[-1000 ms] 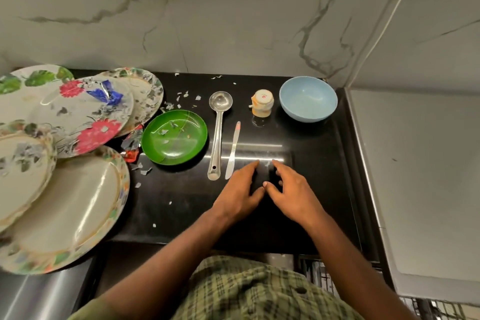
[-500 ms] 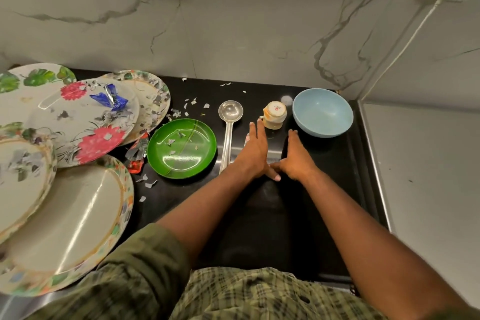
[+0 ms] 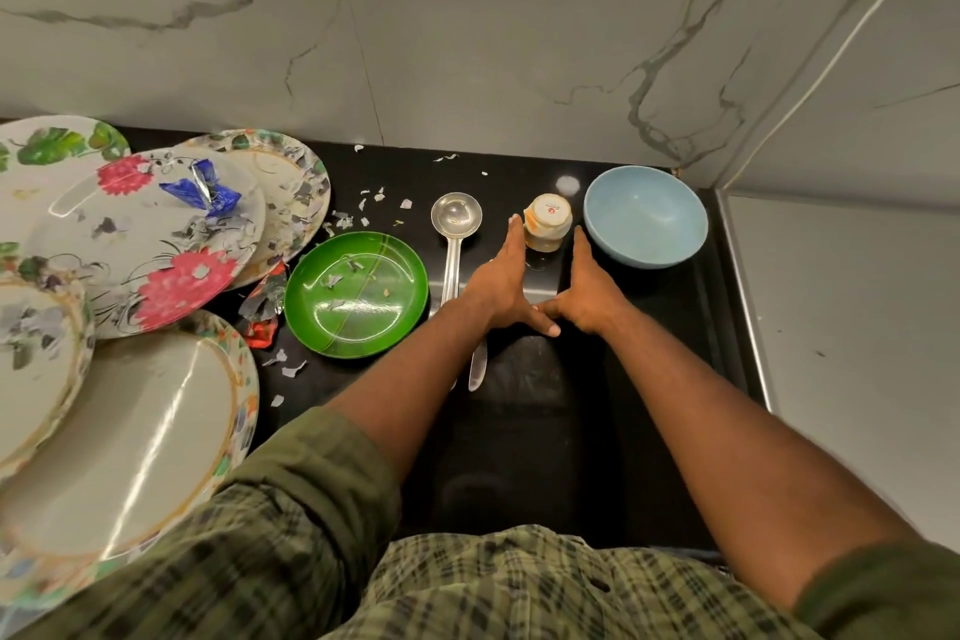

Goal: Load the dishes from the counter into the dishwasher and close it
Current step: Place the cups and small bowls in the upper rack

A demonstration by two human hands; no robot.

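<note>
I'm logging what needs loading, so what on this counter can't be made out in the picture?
Head view only:
- Knife: the left hand and forearm hide all but its tip.
- Ladle: the forearm covers its handle end.
- Jar: label too small to read; whether the fingers touch it is unclear.
- Floral plates: cut off at the left edge, overlapping, count uncertain.
- Dishwasher: not visible.

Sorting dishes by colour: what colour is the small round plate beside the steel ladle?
The small round plate is glossy green, seen best in the head view.
</note>
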